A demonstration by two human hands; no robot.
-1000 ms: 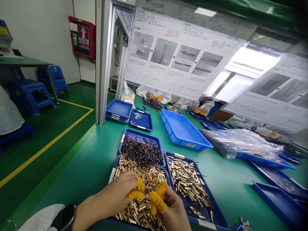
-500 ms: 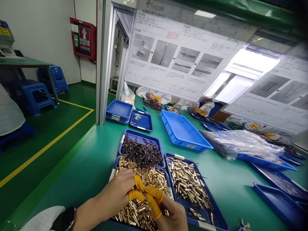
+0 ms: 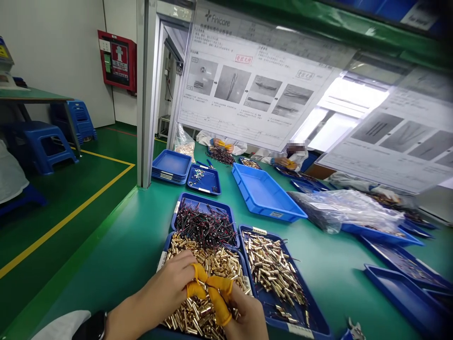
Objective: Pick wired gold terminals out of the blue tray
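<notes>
My left hand (image 3: 173, 278) and my right hand (image 3: 244, 309) meet over a blue tray of small brass tubes (image 3: 226, 262). Yellow finger cots cover the thumb and forefinger of each. Both pairs of fingertips are pinched together at one spot, around something small that the cots mostly hide. Just behind lies a tray of short dark wires (image 3: 207, 224) with red and green strands among them. To the right, another tray holds brass tubes with thin wires (image 3: 274, 264) sticking out of some.
A large light-blue bin (image 3: 267, 191) stands farther back, near stacked blue trays (image 3: 171, 165). Pliers (image 3: 354, 330) lie at the front right. Plastic-wrapped packs (image 3: 350, 210) rest on the right. Printed sheets (image 3: 247, 80) hang overhead. Co-workers' hands (image 3: 222, 145) show across the table.
The whole view has shifted slightly, so things sit a little farther left. Both my hands stay pinched together over the brass tubes, with only a slight change in finger position.
</notes>
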